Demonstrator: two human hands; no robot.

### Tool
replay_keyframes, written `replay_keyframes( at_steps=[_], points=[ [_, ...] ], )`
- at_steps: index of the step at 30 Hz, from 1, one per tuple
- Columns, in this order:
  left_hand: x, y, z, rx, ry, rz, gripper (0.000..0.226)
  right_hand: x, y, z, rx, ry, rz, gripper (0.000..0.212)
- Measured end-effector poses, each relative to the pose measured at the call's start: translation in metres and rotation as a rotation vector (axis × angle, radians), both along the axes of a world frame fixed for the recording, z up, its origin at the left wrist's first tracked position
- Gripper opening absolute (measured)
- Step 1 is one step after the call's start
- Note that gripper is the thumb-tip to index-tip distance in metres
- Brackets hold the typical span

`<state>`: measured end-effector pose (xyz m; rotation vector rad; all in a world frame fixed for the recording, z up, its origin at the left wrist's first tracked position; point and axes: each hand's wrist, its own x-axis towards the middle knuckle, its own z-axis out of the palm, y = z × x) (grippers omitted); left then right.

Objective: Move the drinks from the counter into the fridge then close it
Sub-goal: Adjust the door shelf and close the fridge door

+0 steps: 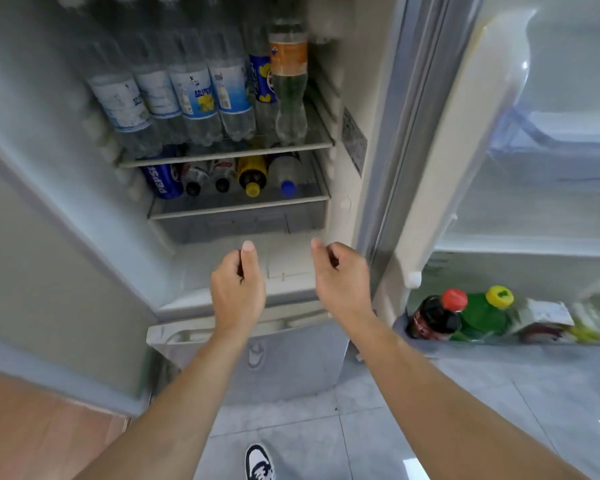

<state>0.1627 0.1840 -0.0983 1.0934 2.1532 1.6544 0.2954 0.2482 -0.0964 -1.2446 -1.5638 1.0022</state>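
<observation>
Nothing is held: the left hand [238, 292] and right hand [340, 282] are raised side by side with loosely curled fingers before the open fridge [347, 209]. Water bottles [194, 95] are stood on the upper shelf [229, 154]; a can [161, 180] and bottles are laid below. More bottles [461, 318] are kept in the door [471, 133].

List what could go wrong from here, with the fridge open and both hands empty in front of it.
1. The orange-label bottle stands tall at the right end of the upper shelf, near its front edge; a bump while loading might topple it.
2. The bottles lying on the lower shelf, like the yellow-capped bottle, could roll forward if nudged.
3. The door is wide open; bottles in its bottom bin, such as the red-capped bottle, may rattle or tip if it is swung shut hard.
</observation>
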Motion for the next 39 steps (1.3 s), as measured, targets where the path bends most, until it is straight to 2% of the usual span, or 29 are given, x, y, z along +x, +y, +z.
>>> replay_keyframes(
  at_steps=[8,12,15,19,28,34,39],
  points=[
    [0.058,-0.079,-0.023,-0.010,0.062,0.039,0.048,0.076,-0.040,-0.027,-0.052,-0.029,0.075,0.043],
    [0.080,-0.100,-0.023,-0.003,-0.011,-0.007,0.013,0.111,-0.054,-0.033,-0.040,-0.018,0.030,0.034],
    [0.094,-0.108,-0.019,-0.009,-0.061,-0.085,0.016,0.139,-0.059,-0.033,-0.076,0.003,-0.063,0.031],
    [0.116,-0.114,-0.009,-0.005,-0.016,-0.175,0.018,0.177,-0.067,-0.031,-0.075,-0.021,-0.168,0.031],
    [0.168,-0.127,-0.016,0.005,0.092,-0.306,0.022,0.260,-0.084,-0.031,-0.076,-0.120,-0.358,0.016],
    [0.219,-0.123,-0.009,-0.007,0.084,-0.279,0.028,0.326,-0.066,-0.020,-0.117,0.078,-0.563,0.009],
    [0.278,-0.097,-0.005,0.004,0.121,-0.254,0.030,0.392,-0.020,-0.019,-0.148,0.255,-0.657,0.029]
  ],
)
